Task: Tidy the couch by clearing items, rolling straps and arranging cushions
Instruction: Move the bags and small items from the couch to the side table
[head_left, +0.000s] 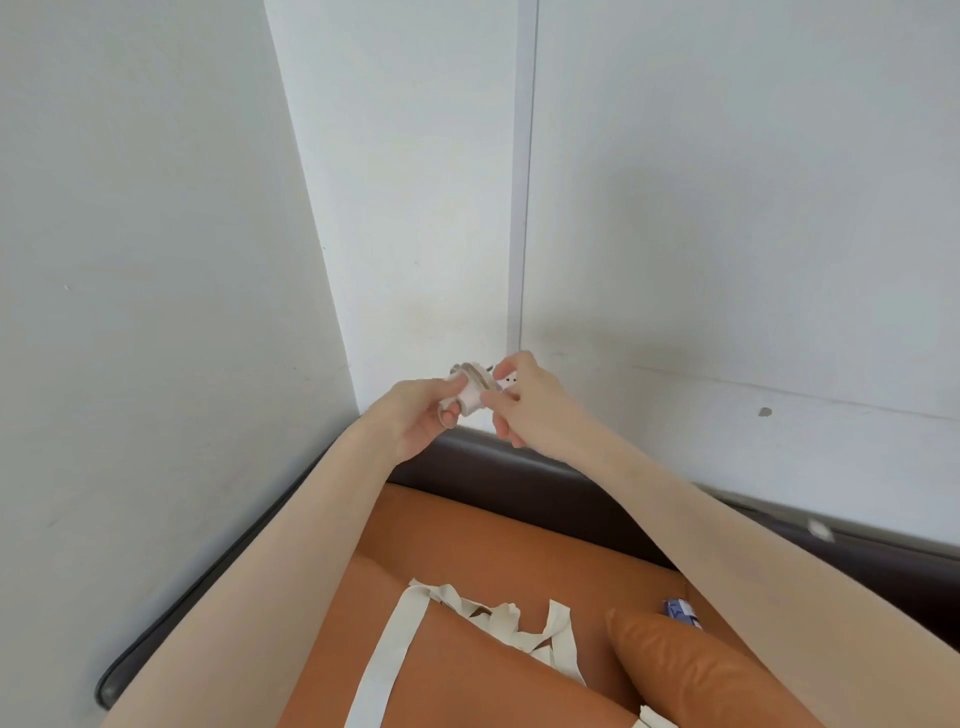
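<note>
Head view: orange couch (493, 540), white walls (727, 208)

Both bare arms are reaching forward and up, converging in front of the chest. The left hand (425, 415) is turning palm inward, its fingers curling and its thumb pinching from the left. The right hand (524, 397) is meeting it from the right, knuckles up, fingertips pinching beside the left thumb.
</note>
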